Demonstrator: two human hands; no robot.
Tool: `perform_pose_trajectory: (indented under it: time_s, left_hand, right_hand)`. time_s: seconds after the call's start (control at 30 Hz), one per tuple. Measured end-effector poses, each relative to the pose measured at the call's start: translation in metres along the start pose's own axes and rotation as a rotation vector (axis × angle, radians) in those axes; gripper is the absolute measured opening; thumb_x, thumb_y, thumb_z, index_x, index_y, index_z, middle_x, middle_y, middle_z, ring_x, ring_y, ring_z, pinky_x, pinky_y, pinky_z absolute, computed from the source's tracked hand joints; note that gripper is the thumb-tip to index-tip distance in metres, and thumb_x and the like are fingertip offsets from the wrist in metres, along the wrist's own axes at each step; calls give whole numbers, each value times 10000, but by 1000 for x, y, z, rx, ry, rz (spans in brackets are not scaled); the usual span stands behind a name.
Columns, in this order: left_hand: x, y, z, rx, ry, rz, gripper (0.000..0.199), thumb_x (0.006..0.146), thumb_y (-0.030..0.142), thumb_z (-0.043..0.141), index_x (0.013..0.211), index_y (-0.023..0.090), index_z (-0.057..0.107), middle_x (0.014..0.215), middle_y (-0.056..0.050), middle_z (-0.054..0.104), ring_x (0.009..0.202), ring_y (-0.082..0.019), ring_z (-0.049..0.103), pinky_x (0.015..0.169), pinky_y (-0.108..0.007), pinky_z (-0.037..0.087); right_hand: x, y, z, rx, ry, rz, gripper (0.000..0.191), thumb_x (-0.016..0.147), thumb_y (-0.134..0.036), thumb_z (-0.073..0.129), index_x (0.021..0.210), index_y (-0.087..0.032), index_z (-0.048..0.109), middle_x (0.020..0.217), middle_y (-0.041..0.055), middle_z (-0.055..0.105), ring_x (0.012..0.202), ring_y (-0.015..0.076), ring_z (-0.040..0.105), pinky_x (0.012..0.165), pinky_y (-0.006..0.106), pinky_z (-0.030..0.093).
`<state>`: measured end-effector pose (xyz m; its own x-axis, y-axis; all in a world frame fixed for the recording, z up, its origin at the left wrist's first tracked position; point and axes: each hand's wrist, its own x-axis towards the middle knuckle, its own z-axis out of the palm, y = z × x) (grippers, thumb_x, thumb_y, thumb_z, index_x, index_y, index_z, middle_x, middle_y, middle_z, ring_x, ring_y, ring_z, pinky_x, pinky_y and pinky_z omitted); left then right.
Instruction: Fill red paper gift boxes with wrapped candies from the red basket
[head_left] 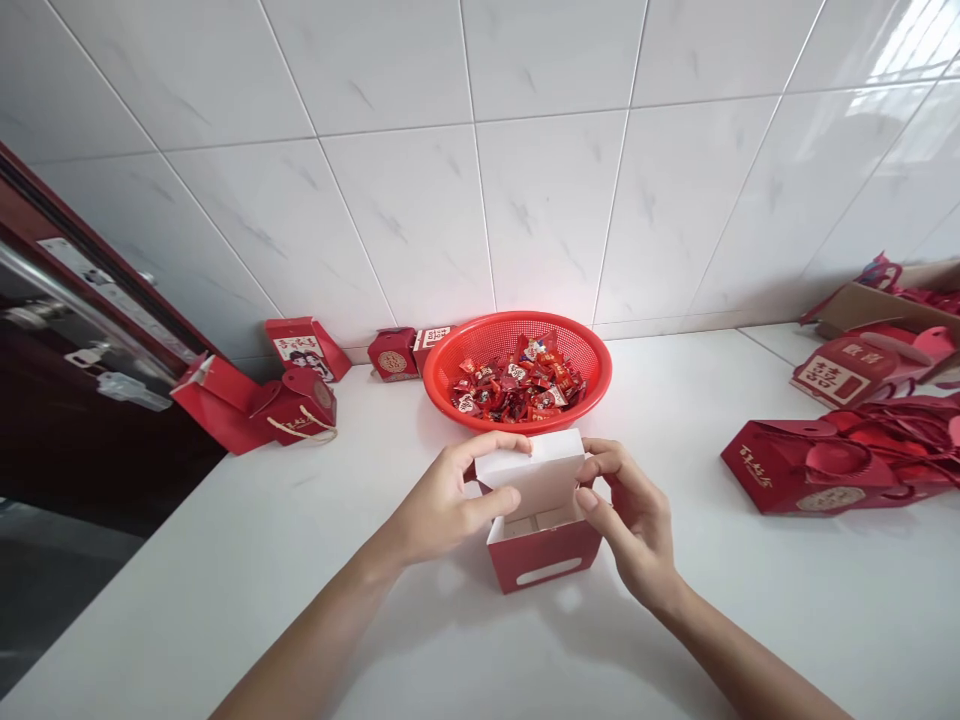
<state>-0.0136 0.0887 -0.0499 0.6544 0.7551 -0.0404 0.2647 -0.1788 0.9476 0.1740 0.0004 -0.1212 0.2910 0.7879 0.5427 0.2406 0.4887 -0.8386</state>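
A red paper box (546,556) with a white inside stands on the white table, its top open and its back flap raised. My left hand (459,490) grips the box's left side, fingers behind the flap and thumb over the opening. My right hand (628,510) pinches the right edge of the box near the flap's corner. No candy shows in the part of the box's inside that is visible. Right behind the box sits a red plastic basket (592,400) with wrapped candies (517,385) in it.
Red boxes (300,400) stand at the left near a dark door (75,400). Two small boxes (392,355) are left of the basket by the tiled wall (547,220). More red boxes (817,465) and a cardboard carton (855,308) lie at the right on the table (225,580).
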Motion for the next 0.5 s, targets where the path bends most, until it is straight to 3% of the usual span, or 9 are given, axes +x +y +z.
perform_pose_trajectory:
  time_s: [0.1,0.2,0.3,0.5]
  left_hand:
    - [1,-4,1,17,-7,40,354,795,254,701,1149,239,704,1186,-49,707,879,-195,677,736,-262,549]
    - [-1,-9,3,19,-1,91,309,822,277,708,1130,249,694,1160,-39,710,969,-211,663,816,-272,531]
    - [-3,-12,4,-31,-28,75,296,852,335,705,1135,250,681,1046,-28,722,897,-200,661,801,-276,523]
    - [-2,-12,3,-38,-17,101,277,833,313,722,1108,275,726,1122,-34,697,1054,-231,630,954,-315,481]
  right_hand:
    - [0,3,0,-30,5,-22,98,967,-308,589,924,-222,609,980,79,618,918,225,613,719,325,501]
    - [0,4,-1,-62,21,-76,92,971,-294,586,1023,-233,631,989,69,632,895,214,631,732,316,521]
    - [-1,5,0,-137,37,-106,84,974,-294,589,981,-243,656,1008,75,657,906,222,653,735,299,535]
    - [-6,7,7,-152,142,-84,188,969,-421,610,965,-247,679,1025,94,674,744,212,641,651,298,543]
